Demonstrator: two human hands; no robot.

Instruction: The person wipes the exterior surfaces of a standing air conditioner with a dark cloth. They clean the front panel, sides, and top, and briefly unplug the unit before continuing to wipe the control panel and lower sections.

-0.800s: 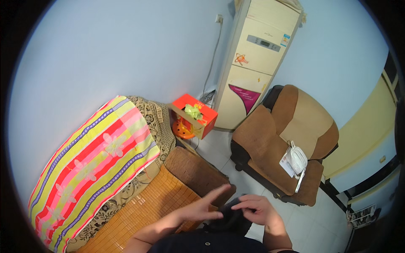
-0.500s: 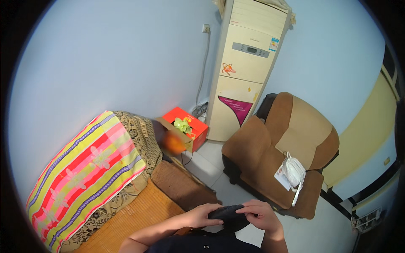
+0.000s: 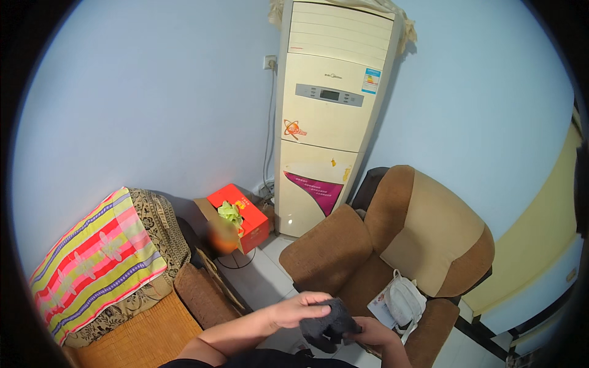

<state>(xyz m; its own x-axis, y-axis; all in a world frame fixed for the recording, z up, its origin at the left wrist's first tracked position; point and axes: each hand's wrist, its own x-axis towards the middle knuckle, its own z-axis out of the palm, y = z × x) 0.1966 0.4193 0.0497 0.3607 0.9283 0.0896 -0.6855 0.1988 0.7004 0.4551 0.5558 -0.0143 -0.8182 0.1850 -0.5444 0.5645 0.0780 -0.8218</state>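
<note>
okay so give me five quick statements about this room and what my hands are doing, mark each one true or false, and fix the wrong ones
1. Your left hand and right hand are both on the dark item. True.
2. The bag lies on the floor. False: it lies on the armchair.
3. The striped cloth is left of the box in the picture. True.
4. The box is blue. False: it is red.
5. The air conditioner stands left of the box in the picture. False: it stands to its right.
</note>
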